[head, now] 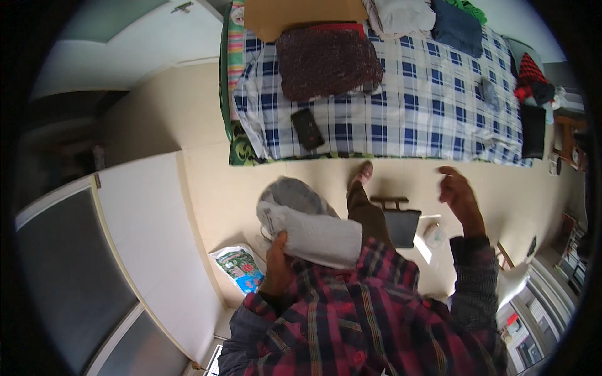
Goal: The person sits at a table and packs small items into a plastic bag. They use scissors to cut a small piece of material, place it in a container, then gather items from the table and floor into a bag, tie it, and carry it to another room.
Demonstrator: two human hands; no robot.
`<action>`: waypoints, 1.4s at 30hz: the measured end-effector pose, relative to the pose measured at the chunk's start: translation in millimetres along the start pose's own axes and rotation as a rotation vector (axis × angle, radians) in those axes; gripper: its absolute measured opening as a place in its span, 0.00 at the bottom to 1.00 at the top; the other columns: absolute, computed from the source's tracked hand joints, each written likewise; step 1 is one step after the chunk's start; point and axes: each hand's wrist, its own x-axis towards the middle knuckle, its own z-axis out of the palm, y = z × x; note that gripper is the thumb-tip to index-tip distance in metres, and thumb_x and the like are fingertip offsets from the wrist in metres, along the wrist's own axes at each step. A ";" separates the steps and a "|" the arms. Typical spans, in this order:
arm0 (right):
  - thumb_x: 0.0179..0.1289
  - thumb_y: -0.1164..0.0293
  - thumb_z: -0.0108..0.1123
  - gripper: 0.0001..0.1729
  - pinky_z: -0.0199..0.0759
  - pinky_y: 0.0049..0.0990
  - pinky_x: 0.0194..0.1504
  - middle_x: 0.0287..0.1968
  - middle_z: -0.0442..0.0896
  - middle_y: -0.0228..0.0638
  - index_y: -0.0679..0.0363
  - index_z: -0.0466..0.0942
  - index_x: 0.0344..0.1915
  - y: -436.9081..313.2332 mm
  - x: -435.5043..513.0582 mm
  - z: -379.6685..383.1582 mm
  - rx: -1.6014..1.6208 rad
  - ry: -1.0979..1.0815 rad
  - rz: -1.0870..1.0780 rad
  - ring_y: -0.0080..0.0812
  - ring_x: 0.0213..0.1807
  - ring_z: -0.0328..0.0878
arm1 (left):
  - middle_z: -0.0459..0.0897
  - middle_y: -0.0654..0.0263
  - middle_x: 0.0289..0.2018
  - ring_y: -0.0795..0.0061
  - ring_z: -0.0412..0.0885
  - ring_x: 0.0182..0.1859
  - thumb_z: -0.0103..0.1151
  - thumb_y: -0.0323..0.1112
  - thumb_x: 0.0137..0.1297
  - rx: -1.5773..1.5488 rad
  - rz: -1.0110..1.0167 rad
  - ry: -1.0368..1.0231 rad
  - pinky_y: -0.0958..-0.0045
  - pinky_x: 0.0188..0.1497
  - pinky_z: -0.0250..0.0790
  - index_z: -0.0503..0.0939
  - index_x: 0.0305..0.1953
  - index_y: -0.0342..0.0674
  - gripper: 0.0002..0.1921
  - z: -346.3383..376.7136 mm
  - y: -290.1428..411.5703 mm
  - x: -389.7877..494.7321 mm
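My left hand (277, 263) grips a white plastic package (324, 235) close to my body, thumb on top of it. Behind the package is a round grey thing (296, 192), partly covered by it and blurred; whether the hand also holds this cannot be told. My right hand (456, 190) is raised off to the right, fingers bent and apart, touching nothing. Beyond both hands a bed with a blue and white checked sheet (414, 113) bears a black phone-like device (307, 129) and a dark brown textured cloth (329, 63).
Folded clothes (456, 28) and a cardboard piece (301, 16) lie at the bed's far side. A small stool (402, 228) and a clear container (433, 235) stand on the floor. A printed plastic bag (240, 268) leans near the white cabinet (155, 239) at left.
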 end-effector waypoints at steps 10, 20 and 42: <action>0.70 0.69 0.56 0.19 0.63 0.21 0.28 0.22 0.69 0.24 0.64 0.77 0.58 -1.4 -12.4 263.1 -0.418 -0.037 -0.049 0.17 0.24 0.66 | 0.72 0.60 0.62 0.67 0.71 0.64 0.47 0.45 0.77 0.067 0.397 0.005 0.63 0.68 0.64 0.66 0.65 0.37 0.23 -172.8 24.1 -50.7; 0.67 0.64 0.58 0.13 0.51 0.19 0.23 0.20 0.66 0.18 0.59 0.77 0.27 -13.3 -30.4 342.8 -0.578 -0.321 0.183 0.12 0.21 0.59 | 0.68 0.51 0.64 0.61 0.73 0.62 0.51 0.17 0.69 -0.131 0.637 0.214 0.60 0.67 0.67 0.56 0.70 0.32 0.30 -242.5 1.7 -81.2; 0.69 0.66 0.59 0.13 0.62 0.20 0.24 0.23 0.75 0.22 0.62 0.79 0.30 36.6 86.3 653.7 -0.871 -0.484 -0.042 0.14 0.23 0.68 | 0.76 0.57 0.55 0.68 0.75 0.56 0.51 0.25 0.71 -0.392 0.392 0.189 0.67 0.60 0.68 0.63 0.66 0.29 0.24 -450.1 192.0 -38.4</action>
